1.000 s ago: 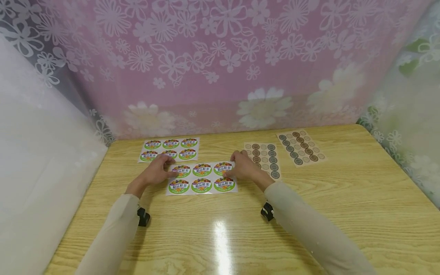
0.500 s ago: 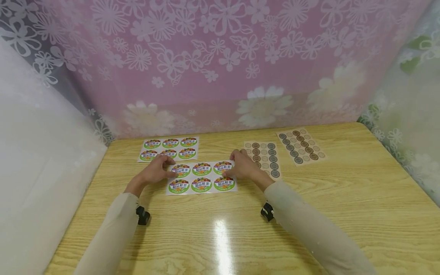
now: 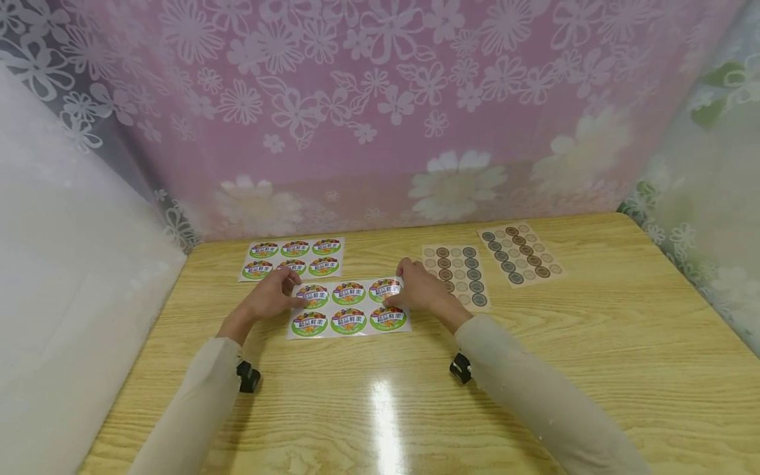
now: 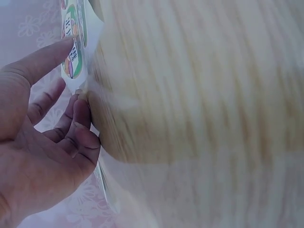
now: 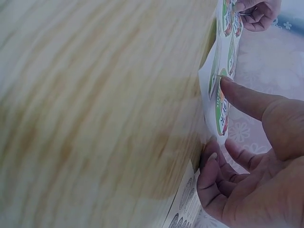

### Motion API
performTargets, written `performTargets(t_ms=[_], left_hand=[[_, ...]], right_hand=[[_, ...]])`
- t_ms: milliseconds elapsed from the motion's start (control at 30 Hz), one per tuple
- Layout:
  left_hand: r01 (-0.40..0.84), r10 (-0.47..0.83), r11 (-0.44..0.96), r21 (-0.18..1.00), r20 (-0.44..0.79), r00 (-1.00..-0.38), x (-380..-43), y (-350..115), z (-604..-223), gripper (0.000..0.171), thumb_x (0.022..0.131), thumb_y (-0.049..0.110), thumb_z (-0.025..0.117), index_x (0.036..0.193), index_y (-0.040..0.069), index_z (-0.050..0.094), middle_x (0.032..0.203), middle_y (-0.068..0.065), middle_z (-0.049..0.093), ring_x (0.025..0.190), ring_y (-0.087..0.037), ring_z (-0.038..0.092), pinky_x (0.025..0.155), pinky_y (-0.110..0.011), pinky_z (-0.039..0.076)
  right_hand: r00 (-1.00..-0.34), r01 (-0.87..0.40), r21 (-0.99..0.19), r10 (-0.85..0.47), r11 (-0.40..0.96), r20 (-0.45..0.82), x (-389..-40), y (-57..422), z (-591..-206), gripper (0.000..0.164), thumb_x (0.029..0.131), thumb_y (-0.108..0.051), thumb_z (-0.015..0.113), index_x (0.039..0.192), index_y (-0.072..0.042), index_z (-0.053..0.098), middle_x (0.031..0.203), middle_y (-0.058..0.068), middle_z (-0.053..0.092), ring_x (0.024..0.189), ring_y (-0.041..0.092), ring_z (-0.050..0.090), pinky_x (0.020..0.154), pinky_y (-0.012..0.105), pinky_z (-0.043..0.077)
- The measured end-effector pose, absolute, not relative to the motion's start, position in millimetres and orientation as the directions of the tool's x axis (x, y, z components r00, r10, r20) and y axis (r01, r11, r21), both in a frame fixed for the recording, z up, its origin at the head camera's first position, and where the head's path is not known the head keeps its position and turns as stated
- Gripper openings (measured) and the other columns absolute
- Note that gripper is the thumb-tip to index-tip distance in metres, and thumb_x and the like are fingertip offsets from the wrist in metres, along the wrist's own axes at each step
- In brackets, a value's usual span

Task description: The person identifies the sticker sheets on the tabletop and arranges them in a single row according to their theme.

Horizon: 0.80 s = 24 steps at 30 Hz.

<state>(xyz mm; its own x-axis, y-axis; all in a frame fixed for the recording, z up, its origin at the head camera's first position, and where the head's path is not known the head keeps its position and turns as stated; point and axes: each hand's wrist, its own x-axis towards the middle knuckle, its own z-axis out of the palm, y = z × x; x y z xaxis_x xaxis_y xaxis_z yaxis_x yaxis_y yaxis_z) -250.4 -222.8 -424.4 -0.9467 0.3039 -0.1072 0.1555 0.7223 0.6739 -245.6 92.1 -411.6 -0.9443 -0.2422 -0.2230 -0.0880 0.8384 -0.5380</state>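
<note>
A white sheet of fruit-label stickers, with round green-and-white labels in two rows, lies in front of me in the head view. My left hand pinches its left edge, thumb over a label. At the opposite edge my right hand grips the sheet the same way. In the right wrist view the thumb presses on a label while the other fingers curl at the edge. The left wrist view shows the left thumb on the printed face, the lower fingers bent at the sheet's edge.
A matching fruit-label sheet lies behind the left hand, partly covered by it. Two beige sheets of small round stickers, a nearer one and a farther one, lie to the right on the wooden table. Floral cloth hangs behind.
</note>
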Motion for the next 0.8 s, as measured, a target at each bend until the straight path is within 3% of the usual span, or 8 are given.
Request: performTargets(t_ms=[300,533,633,800], left_hand=[[0.088,0.238,0.741,0.666,-0.138,-0.961,-245,-221,-424,0.042,0.081,0.021,0.079,0.108,0.005,0.051,0.098,-0.013,0.054,0.085,-0.027,0.050,0.071,-0.037,0.041],[0.082,0.223,0.739,0.669,-0.127,-0.966,-243,-221,-424,0.047,0.080,0.021,0.079,0.117,0.004,0.056,0.101,-0.013,0.056,0.089,-0.027,0.053,0.072,-0.039,0.045],[0.078,0.210,0.744,0.663,-0.121,-0.970,-241,-221,-424,0.044,0.081,0.021,0.078,0.117,0.004,0.059,0.104,-0.013,0.057,0.094,-0.028,0.055,0.075,-0.040,0.047],[0.075,0.205,0.722,0.688,-0.109,-0.973,-236,-220,-422,0.036,0.083,0.015,0.075,0.116,0.005,0.063,0.105,-0.014,0.057,0.095,-0.031,0.058,0.072,-0.039,0.050]], right_hand=[[-0.949,-0.081,-0.540,-0.230,0.838,-0.215,-245,92,-412,0.062,0.078,-0.040,0.079,0.119,-0.010,0.044,0.103,0.008,0.051,0.079,0.024,0.051,0.064,0.036,0.042],[-0.952,-0.082,-0.551,-0.228,0.830,-0.203,-244,92,-414,0.066,0.079,-0.038,0.078,0.129,-0.010,0.048,0.118,0.011,0.052,0.089,0.024,0.054,0.076,0.041,0.045],[-0.953,-0.081,-0.564,-0.229,0.821,-0.196,-242,92,-414,0.061,0.080,-0.037,0.077,0.129,-0.010,0.052,0.121,0.012,0.052,0.093,0.023,0.054,0.079,0.042,0.045],[-0.954,-0.095,-0.601,-0.246,0.794,-0.174,-241,95,-415,0.054,0.084,-0.035,0.074,0.127,-0.010,0.053,0.113,0.010,0.053,0.089,0.021,0.054,0.074,0.038,0.046]])
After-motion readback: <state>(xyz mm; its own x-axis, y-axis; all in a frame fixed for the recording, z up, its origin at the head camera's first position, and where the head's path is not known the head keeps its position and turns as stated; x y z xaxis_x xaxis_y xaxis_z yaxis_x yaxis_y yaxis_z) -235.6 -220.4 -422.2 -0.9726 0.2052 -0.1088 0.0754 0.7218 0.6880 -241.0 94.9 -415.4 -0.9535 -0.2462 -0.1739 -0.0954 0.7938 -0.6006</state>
